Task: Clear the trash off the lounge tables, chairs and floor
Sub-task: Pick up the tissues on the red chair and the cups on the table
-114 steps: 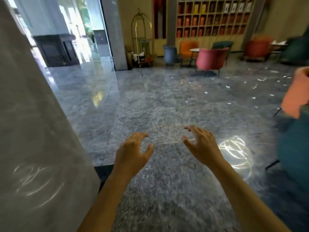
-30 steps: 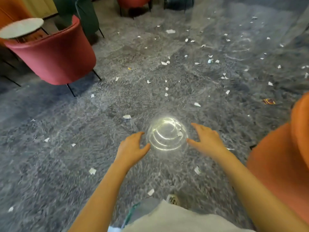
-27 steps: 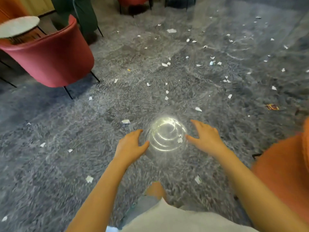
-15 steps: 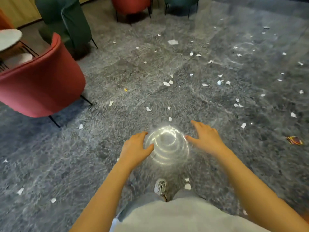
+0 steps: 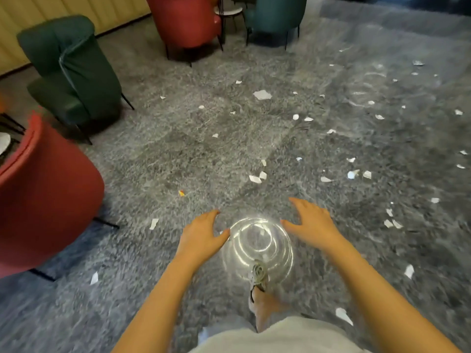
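Observation:
Several white paper scraps litter the grey polished floor (image 5: 178, 154). A larger scrap (image 5: 262, 94) lies far ahead, a pair of scraps (image 5: 257, 177) lies just beyond my hands, and a small orange-yellow bit (image 5: 181, 193) sits to the left. My left hand (image 5: 201, 235) and my right hand (image 5: 309, 222) hover above the floor with fingers spread, holding nothing. A bright ring-shaped light reflection (image 5: 257, 247) glares on the floor between them. My foot in a sandal (image 5: 258, 278) steps forward below.
A red armchair (image 5: 43, 200) stands close on the left, with a dark green armchair (image 5: 74, 72) behind it. Farther ahead are another red chair (image 5: 186, 21), a small round table (image 5: 229, 11) and a teal chair (image 5: 275, 14). More scraps spread to the right.
I have walked forward over the littered floor; the chairs on the left have come nearer and the scraps have slid toward me. Both hands stay open and held out in front.

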A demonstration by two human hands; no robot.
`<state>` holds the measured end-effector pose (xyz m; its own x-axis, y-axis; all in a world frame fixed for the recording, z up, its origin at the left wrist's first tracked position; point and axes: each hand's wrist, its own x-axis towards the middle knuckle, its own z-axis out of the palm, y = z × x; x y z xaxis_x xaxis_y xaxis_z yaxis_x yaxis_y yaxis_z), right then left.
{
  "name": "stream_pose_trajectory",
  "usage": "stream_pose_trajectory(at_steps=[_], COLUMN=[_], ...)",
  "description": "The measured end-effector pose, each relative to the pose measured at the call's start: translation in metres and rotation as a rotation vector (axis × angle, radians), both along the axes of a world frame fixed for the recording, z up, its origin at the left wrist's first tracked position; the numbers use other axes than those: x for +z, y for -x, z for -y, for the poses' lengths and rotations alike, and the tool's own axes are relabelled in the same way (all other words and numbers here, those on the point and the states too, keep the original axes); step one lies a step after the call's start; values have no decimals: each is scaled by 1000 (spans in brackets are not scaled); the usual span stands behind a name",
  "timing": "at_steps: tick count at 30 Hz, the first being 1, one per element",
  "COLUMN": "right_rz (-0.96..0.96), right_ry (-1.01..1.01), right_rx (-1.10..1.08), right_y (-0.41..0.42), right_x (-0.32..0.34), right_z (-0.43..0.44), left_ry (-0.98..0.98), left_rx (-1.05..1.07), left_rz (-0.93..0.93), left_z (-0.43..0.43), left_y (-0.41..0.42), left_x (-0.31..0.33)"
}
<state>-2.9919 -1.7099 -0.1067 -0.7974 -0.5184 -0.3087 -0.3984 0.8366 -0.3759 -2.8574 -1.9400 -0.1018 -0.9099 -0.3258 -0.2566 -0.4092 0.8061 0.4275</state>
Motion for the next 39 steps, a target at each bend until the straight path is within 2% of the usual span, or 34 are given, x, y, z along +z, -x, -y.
stream_pose_trajectory(at_steps=[9,19,25,34,39], right_rz=[-37,-21,-10,-3,-15], right_ry=[10,-60,5,28,-3], right_rx=[23,24,-22,-20,-6], right_y=[262,564,727,993,1166], right_x=[27,14,37,-4,12], right_z=[109,246,322,424,485], left_ry=[1,-6,4,21,10], left_rx=[33,25,10,-12,44], left_rz=[5,80,57,38,32], left_z=[100,238,318,421,482], left_y=[245,536,711,987,1148], left_x=[26,3,27,1,21])
